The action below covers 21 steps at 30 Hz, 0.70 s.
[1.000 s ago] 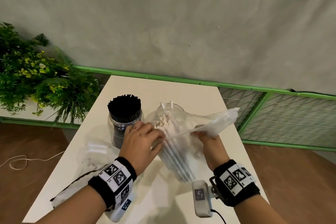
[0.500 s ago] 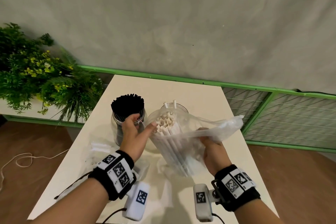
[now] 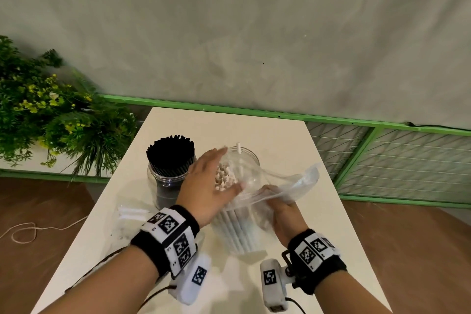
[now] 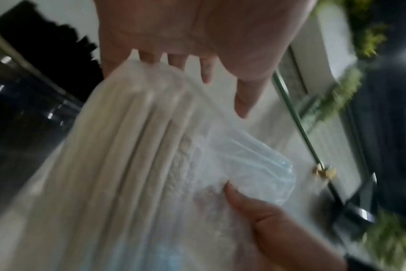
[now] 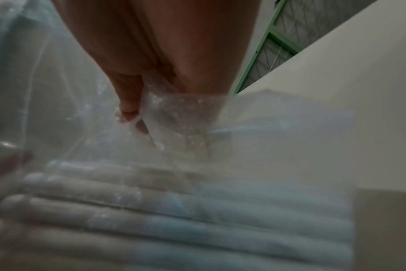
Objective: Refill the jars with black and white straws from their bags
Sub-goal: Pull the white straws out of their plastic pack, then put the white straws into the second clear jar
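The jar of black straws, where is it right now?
In the head view the jar of black straws stands on the table, left of the clear jar and just beyond the left hand.

On the table [image 3: 254, 125], 2 jars stand side by side: the jar of black straws [image 3: 170, 173] to the left, the second jar [image 3: 248, 160] to its right. In front of the second jar is the bag of white straws [image 3: 242, 222] (mouth toward the jars), between the left hand [image 3: 209, 186] and right hand [image 3: 283, 211]. Another bag [image 3: 132, 214] lies left of them. A plant [image 3: 51, 120] stands left of the table.
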### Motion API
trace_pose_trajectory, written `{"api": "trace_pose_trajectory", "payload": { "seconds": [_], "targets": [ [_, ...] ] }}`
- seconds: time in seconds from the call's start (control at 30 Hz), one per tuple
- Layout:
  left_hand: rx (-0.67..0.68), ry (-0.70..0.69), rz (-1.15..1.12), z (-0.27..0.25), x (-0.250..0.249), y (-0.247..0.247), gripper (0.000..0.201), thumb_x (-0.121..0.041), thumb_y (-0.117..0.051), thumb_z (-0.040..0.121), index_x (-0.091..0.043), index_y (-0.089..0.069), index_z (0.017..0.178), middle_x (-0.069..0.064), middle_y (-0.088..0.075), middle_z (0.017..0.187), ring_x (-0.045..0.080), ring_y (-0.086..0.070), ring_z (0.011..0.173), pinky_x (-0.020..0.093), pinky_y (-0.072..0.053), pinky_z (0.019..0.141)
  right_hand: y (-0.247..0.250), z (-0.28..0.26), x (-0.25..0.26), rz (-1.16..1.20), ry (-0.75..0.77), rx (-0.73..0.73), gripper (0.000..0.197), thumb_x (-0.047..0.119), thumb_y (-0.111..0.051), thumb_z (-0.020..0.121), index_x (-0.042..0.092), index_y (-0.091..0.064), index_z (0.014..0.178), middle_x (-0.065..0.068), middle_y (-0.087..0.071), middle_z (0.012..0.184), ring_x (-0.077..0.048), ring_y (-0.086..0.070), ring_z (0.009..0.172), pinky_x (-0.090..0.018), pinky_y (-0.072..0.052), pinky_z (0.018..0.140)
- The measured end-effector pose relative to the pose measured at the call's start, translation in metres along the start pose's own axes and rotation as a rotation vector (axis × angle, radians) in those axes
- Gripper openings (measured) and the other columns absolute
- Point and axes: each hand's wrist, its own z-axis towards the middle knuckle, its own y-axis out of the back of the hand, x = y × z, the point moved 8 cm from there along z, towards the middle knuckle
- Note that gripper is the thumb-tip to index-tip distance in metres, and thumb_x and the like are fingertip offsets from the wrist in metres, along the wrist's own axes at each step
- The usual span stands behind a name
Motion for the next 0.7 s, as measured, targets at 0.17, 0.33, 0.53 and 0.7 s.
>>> {"api": "trace_pose_trajectory", "payload": {
  "seconds": [0.17,0.33,0.53,0.7],
  "targets": [
    [0.198,-0.067,0.499,0.01,-0.001,-0.022,0.103,-0.08,-0.055,0.063,-0.04,-0.007,0.146,-0.011,-0.007,0.157,0.02,-0.013,0.142,0.046,-0.02,0.112,0.022,-0.007,-0.011,-0.03,-0.098,-0.045,0.007,0.002,-0.062,0.082,0.004,-0.061,0.089,-0.01,-0.063,0.079,-0.021,-0.063,0.074,-0.028,-0.049,0.061],
    [0.31,-0.272,0.658,0.025,-0.022,-0.041,0.104,-0.079,-0.054,0.064,-0.038,-0.004,0.146,-0.007,-0.008,0.158,0.021,-0.017,0.143,0.046,-0.019,0.113,0.038,-0.011,-0.011,-0.264,-0.12,-0.013,0.013,0.012,-0.063,0.078,0.004,-0.067,0.088,-0.017,-0.067,0.09,-0.032,-0.062,0.087,-0.043,-0.049,0.074],
    [0.324,-0.259,0.595,0.02,-0.02,-0.061,0.076,-0.076,-0.044,0.076,-0.035,-0.028,0.138,-0.007,-0.036,0.141,0.022,-0.045,0.122,0.04,-0.039,0.099,0.076,-0.033,0.031,-0.479,0.129,-0.17,0.074,0.003,-0.073,0.074,0.024,-0.039,0.136,-0.001,-0.052,0.133,-0.015,-0.053,0.12,-0.024,-0.047,0.094],
    [0.286,-0.253,0.562,0.018,-0.02,-0.067,0.068,-0.072,-0.044,0.078,-0.034,-0.035,0.134,-0.008,-0.039,0.136,0.02,-0.046,0.117,0.038,-0.043,0.094,0.071,-0.101,0.109,-0.805,0.743,-0.48,0.088,0.012,-0.055,0.068,0.023,-0.018,0.147,0.005,-0.024,0.143,-0.012,-0.026,0.135,-0.047,-0.029,0.112]
  ]
}}
